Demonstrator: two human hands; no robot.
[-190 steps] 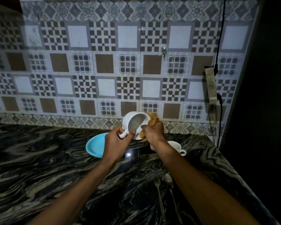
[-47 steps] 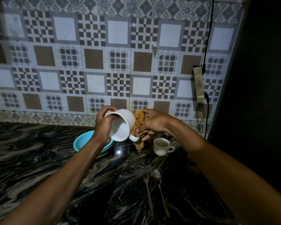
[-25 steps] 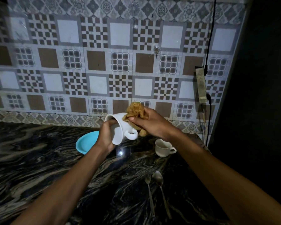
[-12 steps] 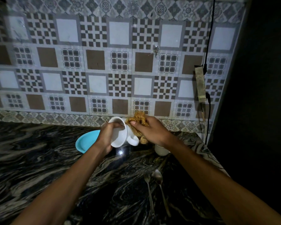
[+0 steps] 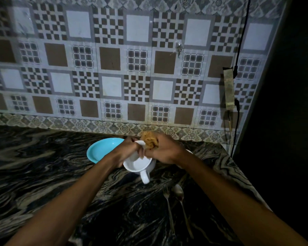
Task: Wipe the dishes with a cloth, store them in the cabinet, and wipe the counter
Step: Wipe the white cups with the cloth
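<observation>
A white ceramic mug (image 5: 138,164) is held above the dark marbled stone counter (image 5: 43,174) by the left hand (image 5: 127,151), whose fingers are curled round its body, the handle pointing toward the camera. A crumpled orange-brown cloth (image 5: 149,141) is gripped in the right hand (image 5: 164,151) and pressed against the mug's far side. Left of the mug a round turquoise plate (image 5: 101,150) is seen on the counter; nearer the camera, to the mug's right, a metal fork (image 5: 168,205) and metal spoon (image 5: 180,197) are laid side by side.
</observation>
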